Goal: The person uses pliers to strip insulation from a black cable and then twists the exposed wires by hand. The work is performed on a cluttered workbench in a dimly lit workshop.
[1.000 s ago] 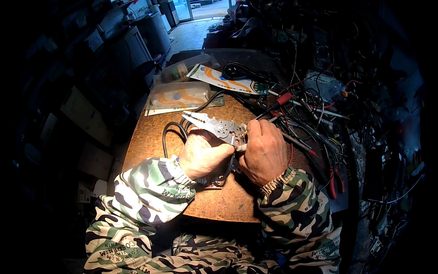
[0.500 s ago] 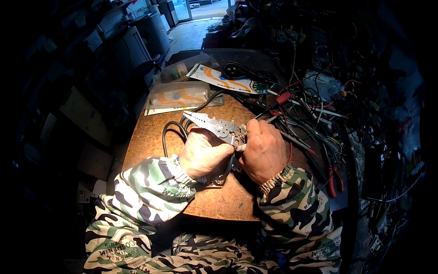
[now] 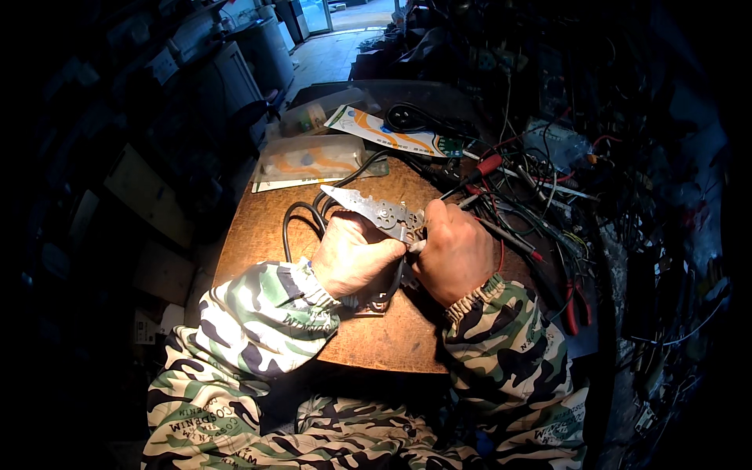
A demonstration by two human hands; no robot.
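Flat silver wire strippers (image 3: 368, 209) with a pointed nose lie across the space above my hands, tip toward the upper left. My right hand (image 3: 453, 249) is closed around their handle end, which its fingers mostly hide. Below the jaws, my left hand (image 3: 351, 254) is closed, its thumb pressed toward the tool beside a small whitish piece. A black cable (image 3: 398, 280) hangs from the left hand's fingertips and loops beneath it. Thin yellowish strands show near the right fingertips; whether they sit in the jaws I cannot tell.
On the worn wooden table (image 3: 384, 345), a clear plastic package (image 3: 309, 159) and a white-orange card (image 3: 384, 131) lie at the back. Near them rests a coiled black power cord (image 3: 407, 117). Tangled leads, a red-handled probe (image 3: 487, 164) and red-handled pliers (image 3: 576, 309) crowd the right side.
The view has shifted slightly. Both hands keep their grips, and the wire strippers have moved a little to the right within the picture.
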